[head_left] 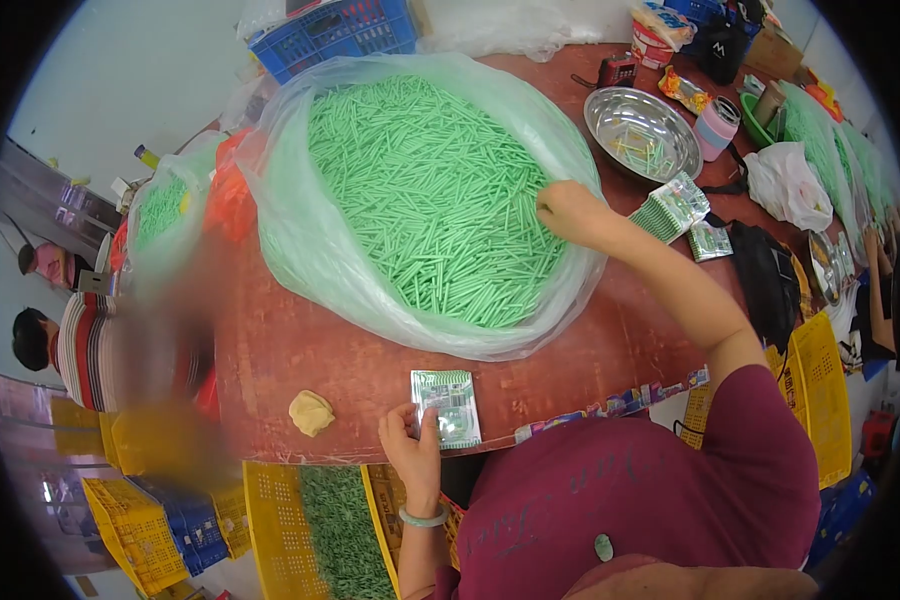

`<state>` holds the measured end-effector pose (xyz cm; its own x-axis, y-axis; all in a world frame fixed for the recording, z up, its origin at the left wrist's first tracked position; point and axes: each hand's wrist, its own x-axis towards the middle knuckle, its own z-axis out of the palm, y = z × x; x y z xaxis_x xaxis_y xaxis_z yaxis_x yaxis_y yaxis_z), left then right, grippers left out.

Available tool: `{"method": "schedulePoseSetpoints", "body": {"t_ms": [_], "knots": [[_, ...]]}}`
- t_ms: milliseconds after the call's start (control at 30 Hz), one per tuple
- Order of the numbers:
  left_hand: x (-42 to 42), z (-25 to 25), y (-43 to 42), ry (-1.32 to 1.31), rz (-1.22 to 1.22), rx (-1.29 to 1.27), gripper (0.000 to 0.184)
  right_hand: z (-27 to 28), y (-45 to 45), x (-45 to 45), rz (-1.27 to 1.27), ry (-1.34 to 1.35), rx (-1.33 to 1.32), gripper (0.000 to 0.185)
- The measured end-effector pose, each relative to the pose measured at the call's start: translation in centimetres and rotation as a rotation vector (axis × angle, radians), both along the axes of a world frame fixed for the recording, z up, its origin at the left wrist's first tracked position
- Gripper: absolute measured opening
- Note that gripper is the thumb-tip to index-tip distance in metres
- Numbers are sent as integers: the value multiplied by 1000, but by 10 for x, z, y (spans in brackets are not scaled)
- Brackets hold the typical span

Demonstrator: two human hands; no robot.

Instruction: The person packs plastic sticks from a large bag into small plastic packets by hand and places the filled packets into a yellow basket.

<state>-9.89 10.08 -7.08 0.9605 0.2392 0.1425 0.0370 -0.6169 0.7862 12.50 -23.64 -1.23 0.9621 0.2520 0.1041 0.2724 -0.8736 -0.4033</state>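
A large clear plastic bag [270, 225] lies open on the table, filled with a heap of thin light-green sticks [430, 190]. My right hand [573, 212] is at the heap's right edge, fingers curled closed; whatever they hold is hidden. Near the table's front edge lies a flat printed packet [455, 408] with green stripes along its ends. My left hand [413, 445], with a bracelet on the wrist, grips its left side, thumb on top and fingers bent beside it. To the left of that hand is a crumpled pale-yellow lump [311, 413].
Right of the bag are a steel bowl [600, 105] with a few sticks, stacked packets [675, 205], a pink cup [716, 128] and a black bag [765, 275]. A yellow crate [270, 520] stands below the front edge. A person in a striped shirt [90, 350] is at left.
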Motion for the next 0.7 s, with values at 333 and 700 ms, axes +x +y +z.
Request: {"method": "schedulePoseSetpoints", "body": {"t_ms": [333,700], "knots": [[-4,-1,3,54,15,-90,23,-11,37,4,-339,-56,70,27],[-1,6,-1,12,-29,102,31,-27,30,15,-373,-66,184,37]]}}
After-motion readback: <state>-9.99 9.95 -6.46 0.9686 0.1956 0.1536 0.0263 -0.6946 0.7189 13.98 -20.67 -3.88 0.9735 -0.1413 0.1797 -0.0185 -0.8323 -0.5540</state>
